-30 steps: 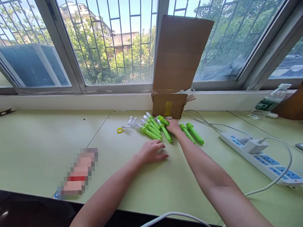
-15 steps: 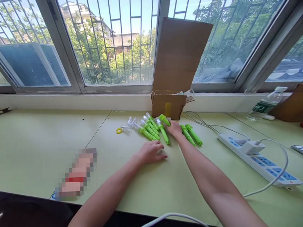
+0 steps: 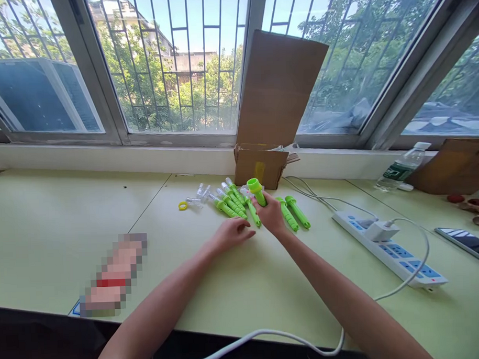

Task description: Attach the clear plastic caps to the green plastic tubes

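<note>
My right hand (image 3: 269, 212) is wrapped around a green plastic handle (image 3: 256, 189), raised with its wide, round, hollow end up. On the table, my left hand (image 3: 232, 232) rests with its fingers loosely bent and the thumb apart, holding nothing. Just beyond it lies a bunch of green handles with clear tips (image 3: 232, 203), side by side. Two more green handles (image 3: 298, 211) lie to the right of my right hand. Left of the bunch are several small clear plastic pieces (image 3: 200, 194) and a yellow ring (image 3: 183, 205).
An open cardboard box (image 3: 258, 166) stands behind the handles against the window ledge. To the right are a white power strip (image 3: 389, 250) with cables, a water bottle (image 3: 402, 168) and a phone (image 3: 467, 245). A blurred-out item (image 3: 115, 275) lies front left.
My right hand has lifted the green handle from the bunch and turned its wide end up. My left hand stays in about the same place. The view has shifted slightly right.
</note>
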A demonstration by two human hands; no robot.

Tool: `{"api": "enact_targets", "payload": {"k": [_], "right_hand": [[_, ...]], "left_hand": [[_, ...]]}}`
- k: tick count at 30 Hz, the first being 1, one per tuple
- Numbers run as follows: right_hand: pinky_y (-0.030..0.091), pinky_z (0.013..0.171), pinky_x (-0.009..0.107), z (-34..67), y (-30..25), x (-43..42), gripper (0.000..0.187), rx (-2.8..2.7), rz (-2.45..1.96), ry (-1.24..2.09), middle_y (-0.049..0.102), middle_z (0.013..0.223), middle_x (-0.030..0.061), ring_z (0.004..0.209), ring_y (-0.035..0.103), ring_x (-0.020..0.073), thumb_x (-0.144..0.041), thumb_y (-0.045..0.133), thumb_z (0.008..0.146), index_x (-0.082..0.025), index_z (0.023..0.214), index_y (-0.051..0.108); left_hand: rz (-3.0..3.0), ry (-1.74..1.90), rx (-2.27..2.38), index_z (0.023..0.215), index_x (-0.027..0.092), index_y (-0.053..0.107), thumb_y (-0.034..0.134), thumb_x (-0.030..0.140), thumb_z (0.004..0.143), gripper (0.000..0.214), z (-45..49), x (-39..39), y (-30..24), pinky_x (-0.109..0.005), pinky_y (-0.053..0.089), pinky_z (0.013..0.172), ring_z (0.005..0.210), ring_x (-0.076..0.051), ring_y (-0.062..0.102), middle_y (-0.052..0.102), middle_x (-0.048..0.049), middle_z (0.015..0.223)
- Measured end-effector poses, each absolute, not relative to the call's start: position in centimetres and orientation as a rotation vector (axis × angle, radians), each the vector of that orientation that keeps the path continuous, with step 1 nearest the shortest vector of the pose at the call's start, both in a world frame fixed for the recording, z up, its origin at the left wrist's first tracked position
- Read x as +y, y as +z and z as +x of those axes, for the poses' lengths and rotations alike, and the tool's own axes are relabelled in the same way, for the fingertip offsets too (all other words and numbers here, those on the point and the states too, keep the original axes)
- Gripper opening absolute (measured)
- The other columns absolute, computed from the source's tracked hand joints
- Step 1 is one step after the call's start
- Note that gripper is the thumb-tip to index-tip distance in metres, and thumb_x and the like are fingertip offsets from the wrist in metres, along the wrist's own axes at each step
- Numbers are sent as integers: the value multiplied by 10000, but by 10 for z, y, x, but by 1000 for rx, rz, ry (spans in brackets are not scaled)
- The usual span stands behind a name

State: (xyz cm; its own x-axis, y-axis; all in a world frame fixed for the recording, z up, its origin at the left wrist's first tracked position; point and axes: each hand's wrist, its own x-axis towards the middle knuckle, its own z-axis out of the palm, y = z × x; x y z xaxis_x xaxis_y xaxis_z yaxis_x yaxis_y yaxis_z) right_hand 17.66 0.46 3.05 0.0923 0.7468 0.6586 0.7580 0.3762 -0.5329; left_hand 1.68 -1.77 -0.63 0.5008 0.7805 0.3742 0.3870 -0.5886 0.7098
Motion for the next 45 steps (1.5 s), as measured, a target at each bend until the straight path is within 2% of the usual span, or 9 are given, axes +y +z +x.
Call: {"api": "enact_targets", "payload": {"k": [5, 8, 12, 16, 21, 28, 31, 38, 45], "right_hand": [[338, 479, 219, 166, 14, -30, 326, -1594, -1308, 218, 495, 493, -34, 442, 425, 109, -470, 475, 810, -169, 751, 587], [334, 476, 223, 164, 3, -38, 323, -1617, -1314, 241, 490, 494, -30, 440, 415, 108, -472, 485, 802, -174, 700, 555], [344, 489, 227, 161, -6, -42, 335, -1671, -1325, 259, 534, 527, -14, 467, 428, 116, -482, 472, 808, -169, 740, 571], [359, 507, 227, 159, -6, -46, 325, -1711, -1318, 215, 601, 619, 9, 505, 455, 121, -466, 468, 812, -168, 811, 599], [430, 610, 243, 160, -1, -52, 325, -1791, -1374, 276, 679, 811, 36, 645, 579, 161, -421, 459, 827, -195, 1006, 609], [442, 779, 287, 167, -6, -50, 368, -1951, -1498, 211, 658, 1082, 43, 923, 613, 213, -346, 512, 813, -243, 1164, 556], [430, 759, 270, 171, -7, -47, 336, -1981, -1551, 124, 660, 1074, 45, 938, 606, 212, -327, 517, 809, -232, 1125, 578], [358, 619, 247, 178, -3, -44, 242, -2015, -1826, -10, 684, 912, 43, 816, 606, 202, -374, 487, 825, -228, 944, 639], [321, 579, 246, 176, -2, -46, 241, -2002, -1875, -32, 684, 904, 38, 795, 598, 191, -399, 490, 823, -238, 923, 638]], "left_hand": [[1580, 1050, 872, 856, 128, 632, 577, 526, 733, 420, 13, -6, -4, -251, 459, 620, 697, -154, 605, 653, -67, 759], [1406, 1055, 841, 834, 122, 627, 590, 539, 720, 434, 12, -5, -3, -262, 474, 650, 695, -152, 620, 657, -71, 745], [1337, 1049, 840, 782, 117, 632, 615, 547, 695, 440, 13, -5, -4, -262, 480, 658, 688, -148, 621, 666, -79, 751], [1318, 1069, 839, 754, 115, 631, 646, 538, 666, 432, 12, -4, -6, -267, 486, 653, 657, -142, 619, 667, -76, 726], [1299, 1072, 850, 768, 119, 611, 665, 493, 667, 391, 10, -4, -6, -288, 501, 658, 662, -153, 633, 658, -64, 698], [1203, 1163, 821, 775, 152, 508, 704, 465, 624, 399, 9, -3, -5, -279, 523, 585, 635, -149, 637, 638, -30, 735], [1154, 1213, 836, 827, 159, 495, 690, 460, 643, 403, 9, -2, -6, -294, 535, 567, 620, -150, 636, 637, -33, 753], [1067, 1360, 905, 927, 155, 458, 643, 402, 703, 381, 6, 1, -4, -316, 547, 559, 607, -154, 638, 620, -31, 740], [1133, 1486, 878, 1134, 207, 359, 621, 403, 726, 523, 6, -4, 3, -302, 546, 549, 581, -137, 625, 612, -1, 737]]}}
